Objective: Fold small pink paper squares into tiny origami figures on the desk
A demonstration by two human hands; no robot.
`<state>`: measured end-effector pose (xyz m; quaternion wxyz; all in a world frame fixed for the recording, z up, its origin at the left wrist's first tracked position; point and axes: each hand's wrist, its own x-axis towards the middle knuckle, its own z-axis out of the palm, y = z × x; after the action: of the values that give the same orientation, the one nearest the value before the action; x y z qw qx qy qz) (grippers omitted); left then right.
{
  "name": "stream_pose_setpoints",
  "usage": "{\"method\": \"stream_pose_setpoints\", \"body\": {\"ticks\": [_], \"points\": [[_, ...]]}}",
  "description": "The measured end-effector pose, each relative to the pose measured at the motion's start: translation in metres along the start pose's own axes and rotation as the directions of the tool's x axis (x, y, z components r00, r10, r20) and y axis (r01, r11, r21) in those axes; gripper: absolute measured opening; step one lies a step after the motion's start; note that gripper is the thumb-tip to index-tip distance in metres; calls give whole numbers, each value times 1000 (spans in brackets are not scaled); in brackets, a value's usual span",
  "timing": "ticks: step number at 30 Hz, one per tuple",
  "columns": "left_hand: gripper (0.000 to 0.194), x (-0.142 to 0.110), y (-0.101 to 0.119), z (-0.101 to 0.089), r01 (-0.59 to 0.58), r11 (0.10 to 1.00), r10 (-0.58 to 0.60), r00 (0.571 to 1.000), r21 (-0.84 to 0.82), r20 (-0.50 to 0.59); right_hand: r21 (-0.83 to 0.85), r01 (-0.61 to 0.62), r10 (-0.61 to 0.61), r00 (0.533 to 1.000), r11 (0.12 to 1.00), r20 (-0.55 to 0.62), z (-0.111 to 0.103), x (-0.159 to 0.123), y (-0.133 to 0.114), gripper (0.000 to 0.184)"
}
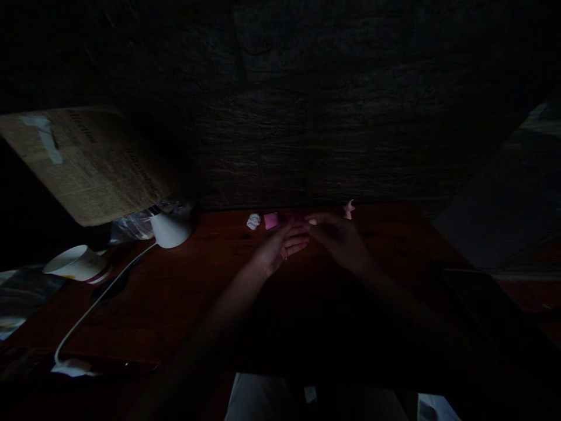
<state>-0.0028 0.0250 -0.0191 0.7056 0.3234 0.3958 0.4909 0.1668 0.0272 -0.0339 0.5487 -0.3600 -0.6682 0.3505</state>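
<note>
In dim light, my left hand (280, 248) and my right hand (337, 238) meet over the far part of the wooden table. Between their fingertips is a small dark magenta square piece (293, 218), partly covered by the fingers; its material is hard to tell. My left thumb and forefinger close at its lower edge, with the other fingers reaching toward the right hand. My right thumb and forefinger pinch at its right side. Just left lies a pink square (271, 220), beside a crumpled white lump (253, 221). Right of my hands stands a small pale pink forked shape (349, 209).
A white cone-shaped lamp base (170, 230) with a cable (105, 292) stands left, under a newsprint-patterned shade (96, 169). A paper cup (79, 264) lies tilted nearby. A dark wall (280, 117) borders the table (197, 292). A dark flat object (477, 298) lies right.
</note>
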Motion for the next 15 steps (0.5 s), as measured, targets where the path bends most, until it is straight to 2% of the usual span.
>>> {"method": "stream_pose_setpoints", "body": {"ticks": [4, 8, 11, 15], "points": [[19, -1, -2, 0, 41, 997, -44, 998, 61, 43, 74, -15, 11, 999, 997, 51, -1, 1, 3, 27], [26, -1, -3, 0, 95, 992, -100, 994, 85, 49, 74, -17, 13, 999, 997, 51, 0, 1, 1, 30], [25, 0, -2, -1, 120, 992, -122, 990, 39, 66, 32, -2, 1, 999, 999, 44, 0, 1, 0, 26], [16, -1, -1, -3, 93, 994, -84, 988, -60, 130, -88, 51, -52, 999, 995, -9, 0, 0, 1, 15]]}}
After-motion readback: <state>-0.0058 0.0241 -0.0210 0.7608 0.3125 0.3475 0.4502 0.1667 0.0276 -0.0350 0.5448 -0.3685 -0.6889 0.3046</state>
